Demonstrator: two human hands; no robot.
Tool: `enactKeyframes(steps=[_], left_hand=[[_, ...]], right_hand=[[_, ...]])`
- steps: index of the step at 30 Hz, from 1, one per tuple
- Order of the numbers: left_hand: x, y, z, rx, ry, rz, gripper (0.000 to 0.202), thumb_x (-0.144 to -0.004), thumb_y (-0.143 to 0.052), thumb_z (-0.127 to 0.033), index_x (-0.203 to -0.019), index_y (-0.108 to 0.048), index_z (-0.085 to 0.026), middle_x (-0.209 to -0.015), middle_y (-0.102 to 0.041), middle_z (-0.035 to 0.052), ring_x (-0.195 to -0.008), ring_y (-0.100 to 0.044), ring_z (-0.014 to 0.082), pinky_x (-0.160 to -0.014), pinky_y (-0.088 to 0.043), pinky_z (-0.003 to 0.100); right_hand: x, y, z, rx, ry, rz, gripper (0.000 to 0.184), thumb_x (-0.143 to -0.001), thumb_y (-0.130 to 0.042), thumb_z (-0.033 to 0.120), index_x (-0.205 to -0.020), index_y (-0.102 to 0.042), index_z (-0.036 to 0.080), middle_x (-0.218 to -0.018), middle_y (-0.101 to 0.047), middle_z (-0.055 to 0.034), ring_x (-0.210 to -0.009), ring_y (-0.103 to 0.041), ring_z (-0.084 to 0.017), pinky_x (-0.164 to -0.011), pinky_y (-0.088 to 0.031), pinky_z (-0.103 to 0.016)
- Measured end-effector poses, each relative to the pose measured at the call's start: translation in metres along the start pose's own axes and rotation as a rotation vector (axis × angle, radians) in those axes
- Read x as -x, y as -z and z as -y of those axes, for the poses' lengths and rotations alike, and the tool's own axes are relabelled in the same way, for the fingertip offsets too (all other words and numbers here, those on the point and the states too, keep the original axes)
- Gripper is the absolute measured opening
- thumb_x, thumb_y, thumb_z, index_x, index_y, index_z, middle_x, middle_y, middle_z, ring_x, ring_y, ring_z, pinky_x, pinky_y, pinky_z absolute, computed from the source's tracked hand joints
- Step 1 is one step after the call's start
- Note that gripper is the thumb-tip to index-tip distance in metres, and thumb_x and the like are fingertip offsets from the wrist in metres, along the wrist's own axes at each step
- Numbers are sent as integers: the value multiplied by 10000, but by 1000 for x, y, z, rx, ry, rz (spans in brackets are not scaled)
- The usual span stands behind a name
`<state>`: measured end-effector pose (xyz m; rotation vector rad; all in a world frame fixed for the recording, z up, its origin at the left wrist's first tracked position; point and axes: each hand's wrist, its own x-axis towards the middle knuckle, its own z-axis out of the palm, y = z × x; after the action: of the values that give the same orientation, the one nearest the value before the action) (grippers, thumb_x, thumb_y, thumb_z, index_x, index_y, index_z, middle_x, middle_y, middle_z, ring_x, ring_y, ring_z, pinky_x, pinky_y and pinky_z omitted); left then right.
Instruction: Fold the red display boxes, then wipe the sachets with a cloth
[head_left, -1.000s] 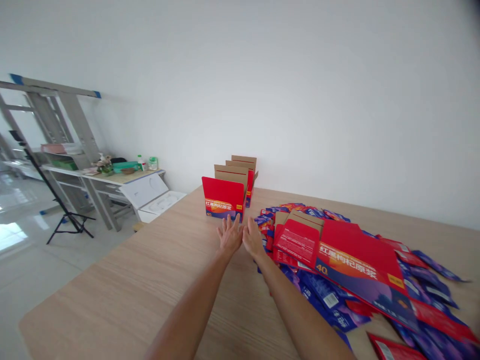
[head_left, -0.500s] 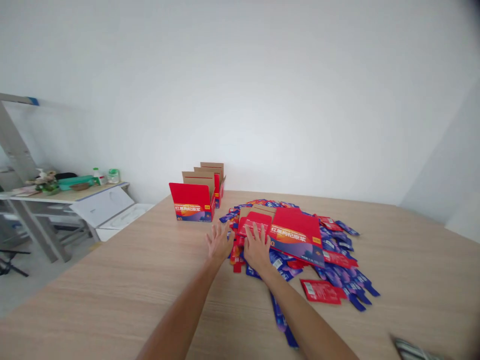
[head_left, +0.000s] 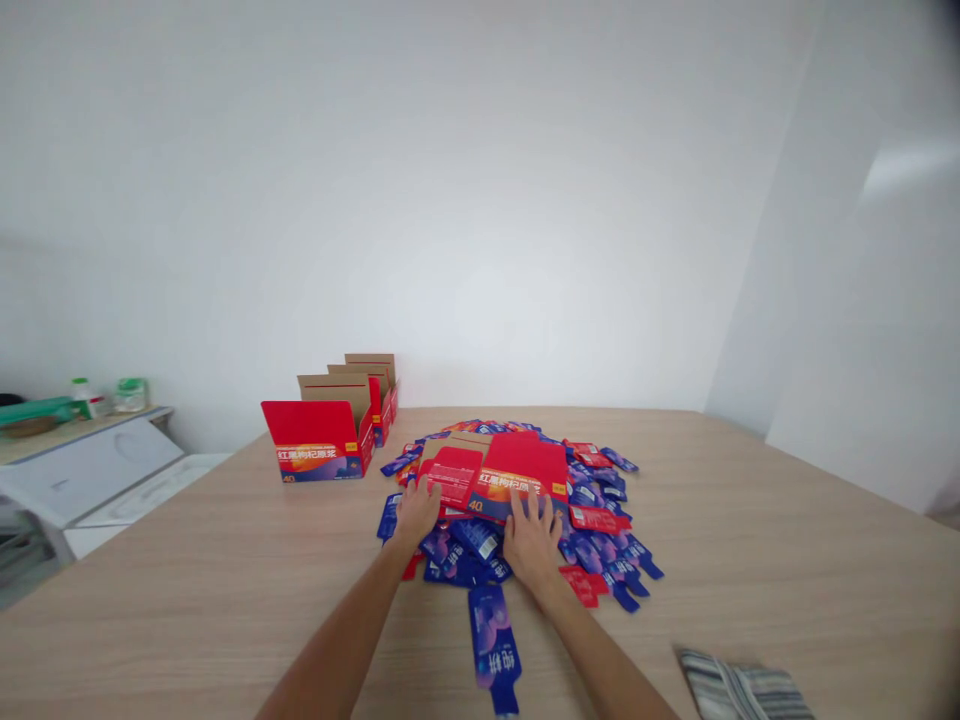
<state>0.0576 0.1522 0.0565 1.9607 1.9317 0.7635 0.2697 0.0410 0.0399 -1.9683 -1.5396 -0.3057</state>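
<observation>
A flattened red carton (head_left: 523,462) with an orange and blue printed panel lies on a heap of sachets (head_left: 459,553), which are blue-purple and red. My left hand (head_left: 417,517) is closed at the carton's left edge, its fingertips on the red flap. Over the carton's front right edge, my right hand (head_left: 531,538) rests with fingers spread on the printed panel. What the right thumb touches is hidden. One blue sachet (head_left: 493,640) lies by itself on the table between my forearms.
Several assembled cartons (head_left: 317,445) stand in a row at the table's back left, lids up. A striped cloth-like item (head_left: 739,688) lies at the front right. Beyond the left edge are a white open box (head_left: 90,470) and a side table with bottles (head_left: 82,397).
The view has turned to the right. My left hand has reached the carton's left edge. My right hand has moved from the left flap to the carton's front right part.
</observation>
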Motion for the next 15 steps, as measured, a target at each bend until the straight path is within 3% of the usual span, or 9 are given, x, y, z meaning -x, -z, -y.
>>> enactKeyframes(steps=[7, 15], left_hand=[[-3, -14, -7, -43, 22, -17, 544, -902, -373, -439, -1373, -453, -179, -1456, -439, 203, -1356, -393, 339, -1064, -306, 511], [2, -11, -3, 11, 83, -26, 653, -717, -615, -469, -1298, -514, -188, -1348, -532, 208, -1280, -436, 428, -996, -344, 567]], right_hand=[[-1, -6, -24, 8, -55, -34, 520, -927, -375, 364, -1434, -458, 285, -1551, -328, -88, -1435, -187, -404, -1083, -186, -628], [-10, -17, -43, -151, -349, -19, 672, -851, -423, 365, -1474, -354, 124, -1502, -314, -255, -1362, -301, -440, -1013, -272, -629]])
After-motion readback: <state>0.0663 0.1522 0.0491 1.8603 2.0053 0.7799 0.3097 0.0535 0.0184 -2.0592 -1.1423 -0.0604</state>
